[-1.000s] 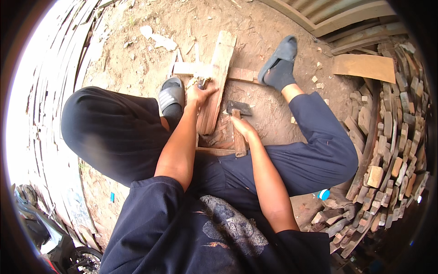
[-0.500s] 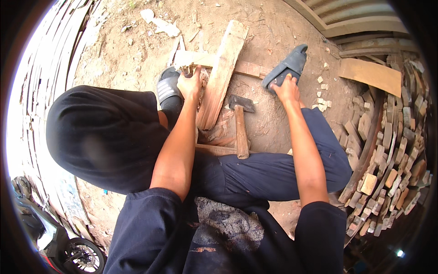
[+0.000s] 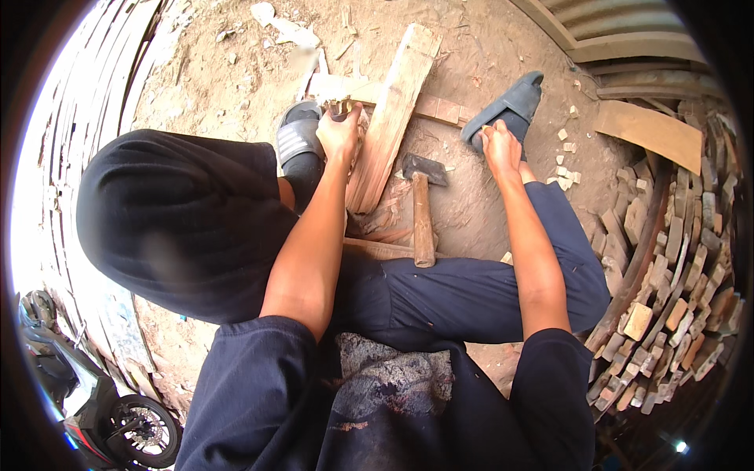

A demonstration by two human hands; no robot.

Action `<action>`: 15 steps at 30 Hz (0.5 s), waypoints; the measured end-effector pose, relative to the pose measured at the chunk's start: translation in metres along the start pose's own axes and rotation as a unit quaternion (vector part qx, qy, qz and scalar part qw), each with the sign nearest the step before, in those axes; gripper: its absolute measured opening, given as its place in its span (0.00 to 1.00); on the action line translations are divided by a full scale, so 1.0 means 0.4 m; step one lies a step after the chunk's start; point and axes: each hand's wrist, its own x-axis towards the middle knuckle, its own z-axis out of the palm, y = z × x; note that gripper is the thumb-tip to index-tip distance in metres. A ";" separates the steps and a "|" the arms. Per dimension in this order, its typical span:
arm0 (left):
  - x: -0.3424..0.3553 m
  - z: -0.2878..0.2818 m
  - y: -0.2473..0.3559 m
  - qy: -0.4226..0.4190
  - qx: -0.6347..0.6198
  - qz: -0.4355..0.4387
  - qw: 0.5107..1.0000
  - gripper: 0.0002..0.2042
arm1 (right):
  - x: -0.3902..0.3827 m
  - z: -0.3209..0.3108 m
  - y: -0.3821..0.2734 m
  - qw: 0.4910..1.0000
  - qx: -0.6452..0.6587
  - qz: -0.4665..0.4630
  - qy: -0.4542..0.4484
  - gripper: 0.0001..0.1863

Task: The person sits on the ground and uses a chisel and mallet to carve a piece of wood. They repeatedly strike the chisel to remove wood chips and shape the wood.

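Observation:
My left hand point(image 3: 339, 133) is closed on a small dark and brassy object point(image 3: 340, 110) whose kind I cannot make out, beside a long wooden plank point(image 3: 393, 110) lying across a narrower crosspiece point(image 3: 440, 109). Near my left foot's grey striped slide point(image 3: 297, 138), wood splinters show. My right hand point(image 3: 500, 146) is bunched at my right foot's grey slide point(image 3: 510, 100) and dark sock, with a small yellowish bit at its fingertips. A hammer point(image 3: 422, 220) with a wooden handle and dark head lies loose between my hands, its handle against my leg.
Piles of wood offcuts point(image 3: 667, 290) line the right side, below a curved board point(image 3: 648, 129) and a corrugated panel point(image 3: 620, 16). Small wood blocks point(image 3: 567, 177) are scattered near my right foot. A motorbike point(image 3: 118, 424) stands at the lower left beside stacked slats point(image 3: 63, 157).
My right hand has let go of the hammer and moved up and right to my right foot. My left hand has shifted slightly and stays beside the plank.

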 end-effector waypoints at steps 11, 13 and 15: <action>0.039 0.008 -0.036 0.011 -0.014 -0.056 0.998 0.22 | -0.091 -0.112 -0.122 0.940 0.021 0.138 -0.311 0.21; 0.028 -0.006 -0.015 -0.002 -0.018 -0.068 0.998 0.20 | -0.108 -0.256 -0.189 0.847 0.303 0.187 -0.395 0.20; 0.036 -0.024 -0.019 0.013 -0.023 -0.094 0.995 0.19 | -0.180 -0.409 -0.283 0.753 0.571 0.071 -0.318 0.19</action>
